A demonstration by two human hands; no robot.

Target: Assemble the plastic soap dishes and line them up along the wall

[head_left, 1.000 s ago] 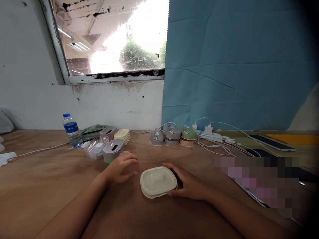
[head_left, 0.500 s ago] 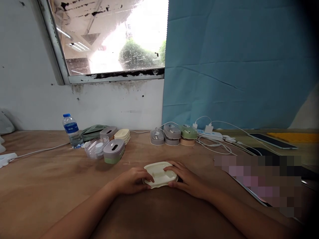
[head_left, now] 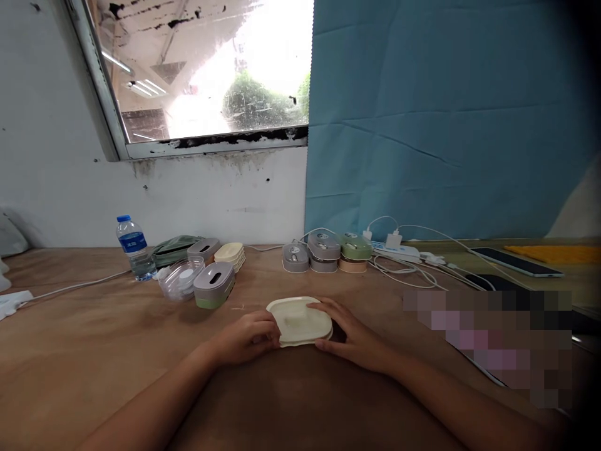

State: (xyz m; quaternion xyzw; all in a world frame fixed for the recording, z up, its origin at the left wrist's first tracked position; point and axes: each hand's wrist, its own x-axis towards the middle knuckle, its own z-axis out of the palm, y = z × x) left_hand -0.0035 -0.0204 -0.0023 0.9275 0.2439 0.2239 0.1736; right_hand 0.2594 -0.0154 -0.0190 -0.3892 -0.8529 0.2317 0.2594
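Head view shows both hands, left hand (head_left: pixel 251 338) and right hand (head_left: pixel 352 335), pinching the cream lid (head_left: pixel 299 321) mid-counter (head_left: pixel 94 351), apparently seating it; pressing evenly seems next.

Daylight poured through the window (head_left: pixel 206 69), which blew out to white glare at its centre, well beyond my fingers (head_left: pixel 323 308). The table (head_left: pixel 94 351) below my hands stayed dim and brownish, with soft shadows under the cream lid (head_left: pixel 299 321) between my fingertips. Far to the right of my fingers the frame darkened into heavy vignette, and a pixelated block (head_left: pixel 498 338) masked part of the view. Edges bowed from lens distortion; detail looked soft throughout.
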